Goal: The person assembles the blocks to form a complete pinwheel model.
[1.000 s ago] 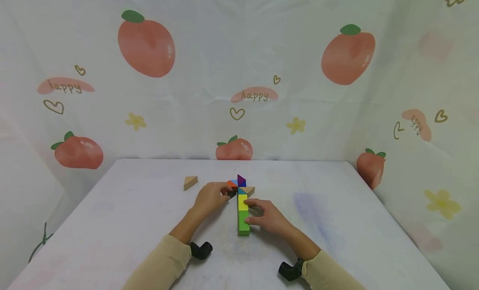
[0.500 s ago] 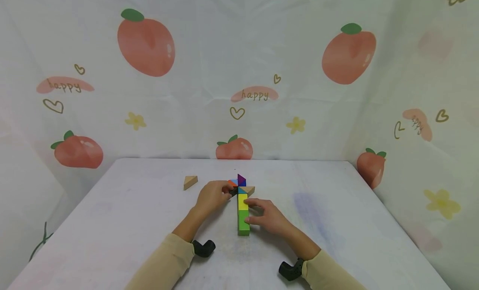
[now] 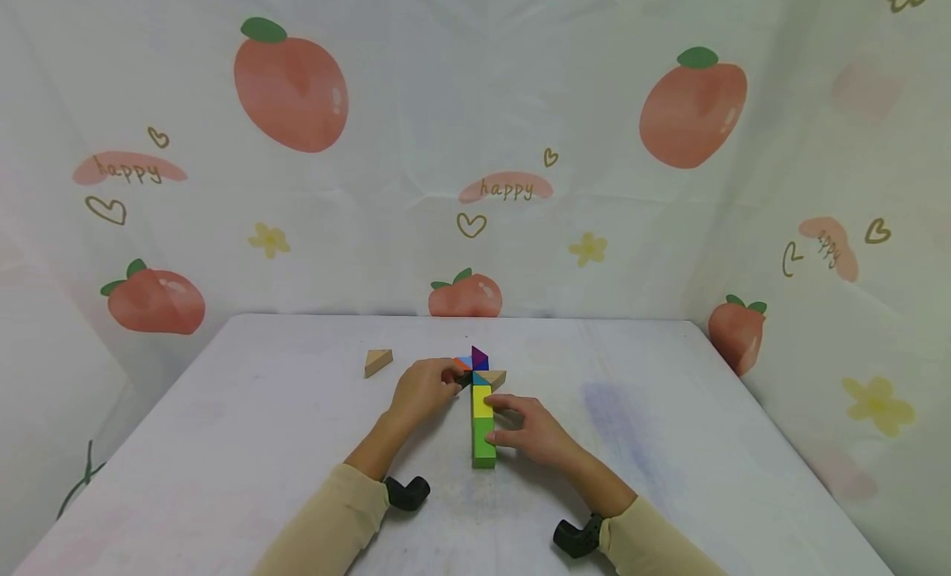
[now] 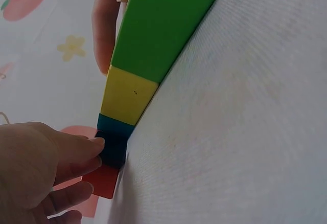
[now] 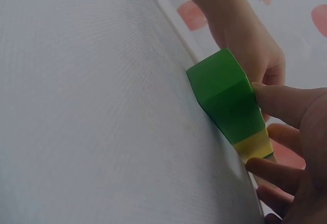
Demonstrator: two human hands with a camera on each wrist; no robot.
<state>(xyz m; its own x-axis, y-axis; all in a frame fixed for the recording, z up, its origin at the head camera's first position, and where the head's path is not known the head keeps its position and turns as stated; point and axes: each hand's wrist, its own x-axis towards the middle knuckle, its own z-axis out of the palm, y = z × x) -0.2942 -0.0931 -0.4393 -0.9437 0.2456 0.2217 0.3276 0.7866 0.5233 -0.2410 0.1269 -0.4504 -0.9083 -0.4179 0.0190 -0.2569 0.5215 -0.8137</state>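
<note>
On the white table, a green block (image 3: 484, 440) and a yellow block (image 3: 482, 401) form a straight row, with a teal-blue triangular piece (image 3: 479, 379) at the far end. My left hand (image 3: 423, 390) pinches a small black block (image 3: 465, 380) at the left of that end. In the left wrist view the dark block (image 4: 113, 151) sits between the teal piece and a red block (image 4: 103, 181). My right hand (image 3: 537, 432) lies along the row's right side, forefinger at the yellow block and thumb at the green one, fingers loosely extended.
A wooden triangular block (image 3: 378, 361) lies apart at the back left. Purple (image 3: 479, 357) and orange-red (image 3: 462, 364) pieces stand behind the row, with a wooden triangle (image 3: 495, 377) at its right. A patterned cloth (image 3: 579, 106) hangs behind the table.
My left hand has shifted slightly right, bringing the black block up close to the teal piece; it is nearly still over the last half second. My right hand has stayed put.
</note>
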